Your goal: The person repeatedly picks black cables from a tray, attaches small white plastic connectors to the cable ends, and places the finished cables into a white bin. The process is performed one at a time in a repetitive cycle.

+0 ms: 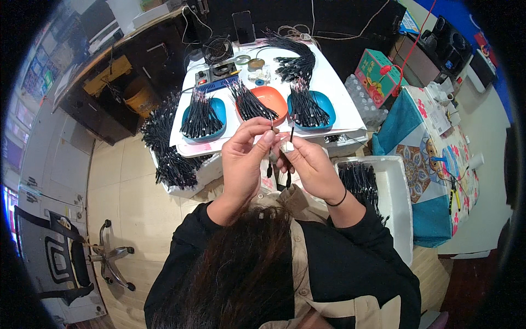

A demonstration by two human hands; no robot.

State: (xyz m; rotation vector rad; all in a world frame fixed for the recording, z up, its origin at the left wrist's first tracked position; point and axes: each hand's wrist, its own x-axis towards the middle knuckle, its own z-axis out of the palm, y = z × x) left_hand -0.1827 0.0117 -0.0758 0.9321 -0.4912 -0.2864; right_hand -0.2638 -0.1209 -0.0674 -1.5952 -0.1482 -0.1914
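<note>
Pinching dark cable [292, 131] in right hand [308, 160], thin piece [272, 125] in left hand [249, 153]; slack pinch could drop either.

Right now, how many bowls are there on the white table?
3: a blue bowl at left, an orange bowl in the middle, a second blue bowl at right. No others show.

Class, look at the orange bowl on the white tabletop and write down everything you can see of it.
The orange bowl is rounded, with a smooth, slightly shiny surface that looks like plastic. It sits upright near the front of the white tabletop, between two blue bowls. A bundle of black cables lies across its left part, leaving orange showing on the right. In the picture, the left hand overlaps its near side; contact cannot be told. Its underside is hidden.
</note>
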